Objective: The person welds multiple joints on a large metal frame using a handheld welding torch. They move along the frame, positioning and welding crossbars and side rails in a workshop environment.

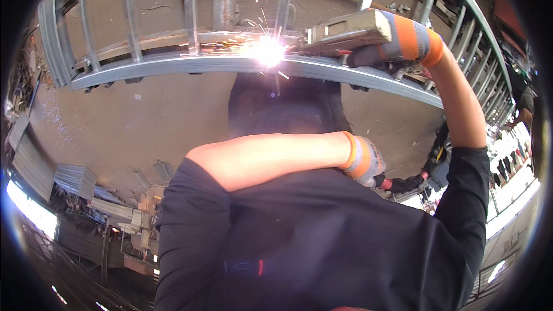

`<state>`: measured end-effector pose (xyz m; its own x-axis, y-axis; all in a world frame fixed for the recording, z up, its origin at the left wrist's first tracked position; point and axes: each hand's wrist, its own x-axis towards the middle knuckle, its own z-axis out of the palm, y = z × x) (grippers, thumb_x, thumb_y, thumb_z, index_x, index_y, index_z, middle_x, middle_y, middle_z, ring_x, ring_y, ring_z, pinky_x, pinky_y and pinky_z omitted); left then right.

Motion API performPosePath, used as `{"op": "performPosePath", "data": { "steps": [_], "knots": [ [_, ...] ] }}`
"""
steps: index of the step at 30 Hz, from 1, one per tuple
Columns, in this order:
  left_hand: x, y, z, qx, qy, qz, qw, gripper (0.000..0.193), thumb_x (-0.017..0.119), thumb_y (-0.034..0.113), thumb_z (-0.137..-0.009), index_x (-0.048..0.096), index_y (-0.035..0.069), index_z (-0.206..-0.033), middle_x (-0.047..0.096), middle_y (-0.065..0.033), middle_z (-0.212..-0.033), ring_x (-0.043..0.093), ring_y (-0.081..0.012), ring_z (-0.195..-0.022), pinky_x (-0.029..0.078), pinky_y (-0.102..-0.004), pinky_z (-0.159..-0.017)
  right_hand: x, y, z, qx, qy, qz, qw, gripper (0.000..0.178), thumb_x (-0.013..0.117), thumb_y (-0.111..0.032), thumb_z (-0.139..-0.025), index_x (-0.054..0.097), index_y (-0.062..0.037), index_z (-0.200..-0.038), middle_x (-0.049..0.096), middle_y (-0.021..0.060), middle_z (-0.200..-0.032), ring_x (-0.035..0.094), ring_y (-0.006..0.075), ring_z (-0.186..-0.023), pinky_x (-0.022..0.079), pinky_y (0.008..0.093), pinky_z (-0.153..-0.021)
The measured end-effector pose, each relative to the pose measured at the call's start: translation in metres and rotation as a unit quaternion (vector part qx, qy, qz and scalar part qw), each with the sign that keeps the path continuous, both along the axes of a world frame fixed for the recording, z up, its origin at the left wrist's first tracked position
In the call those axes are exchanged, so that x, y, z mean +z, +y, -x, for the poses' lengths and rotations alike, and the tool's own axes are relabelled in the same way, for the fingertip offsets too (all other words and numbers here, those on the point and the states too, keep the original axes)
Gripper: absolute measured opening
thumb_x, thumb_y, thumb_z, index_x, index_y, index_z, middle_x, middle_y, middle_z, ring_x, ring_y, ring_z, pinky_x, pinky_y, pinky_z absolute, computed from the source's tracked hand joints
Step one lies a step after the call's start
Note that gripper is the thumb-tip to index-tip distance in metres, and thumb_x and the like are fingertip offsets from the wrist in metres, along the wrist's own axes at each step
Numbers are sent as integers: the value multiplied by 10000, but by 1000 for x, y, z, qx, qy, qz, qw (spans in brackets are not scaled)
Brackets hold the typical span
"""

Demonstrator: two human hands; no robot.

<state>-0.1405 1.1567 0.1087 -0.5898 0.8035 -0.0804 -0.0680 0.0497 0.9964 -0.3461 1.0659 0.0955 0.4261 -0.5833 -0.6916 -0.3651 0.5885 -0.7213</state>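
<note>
Galvanised steel under a white arc

From the head view, the ladder-like steel frame (129,17) spans the upper part, its near rail (173,65) running crosswise before me; a blinding arc (268,52) burns at that rail, near the foot of a crosspiece, throwing orange sparks (224,48) mostly leftward; my gloved right hand (406,39) is closed round a pale, boxy hand tool (348,29), fingers curled beneath it, its nose toward the glare; my gloved left hand (366,161) lies across my chest beside a red-and-black cable (406,184), fingers bent and partly hidden; whether they grip it, I can't make out; I judge a welding pass to be in hand; the next move seems to call for a steady wrist, the nose held to the rail, and the cable kept slack and clear of sparks.
</note>
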Motion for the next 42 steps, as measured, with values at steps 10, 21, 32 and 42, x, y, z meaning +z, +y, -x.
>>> {"op": "performPosePath", "data": {
  "steps": [10,21,32,42],
  "knots": [
    [3,-8,14,-41,-23,10,999,450,628,361,-973,711,-15,-1205,770,-226,-1110,729,-410,-1085,554,-496,-939,4,-9,-4,64,51,-8,997,452,886,-194,-851,782,-28,-1258,810,70,-1021,704,137,-827,593,289,-751],
    [-3,-9,15,-41,-46,0,998,512,596,439,-1006,713,-16,-1210,769,-237,-1099,727,-421,-1081,553,-498,-938,-2,7,0,-38,23,-70,997,407,861,-189,-857,791,-60,-1236,751,10,-878,627,78,-679,517,265,-566],
    [-3,-17,4,-42,-12,7,999,507,598,386,-990,687,-35,-1259,769,-236,-1137,727,-412,-1113,548,-488,-966,8,4,11,-16,-28,55,998,430,860,-75,-825,776,-14,-1242,778,88,-1031,696,131,-868,569,297,-782],
    [1,-72,-62,-43,-25,-8,999,454,588,389,-1002,746,-16,-1135,773,-225,-1067,730,-401,-1071,552,-492,-938,13,-82,-72,9,14,75,997,480,896,-94,-844,767,-31,-1301,795,97,-1183,727,165,-1000,593,329,-901]
  ]
}}
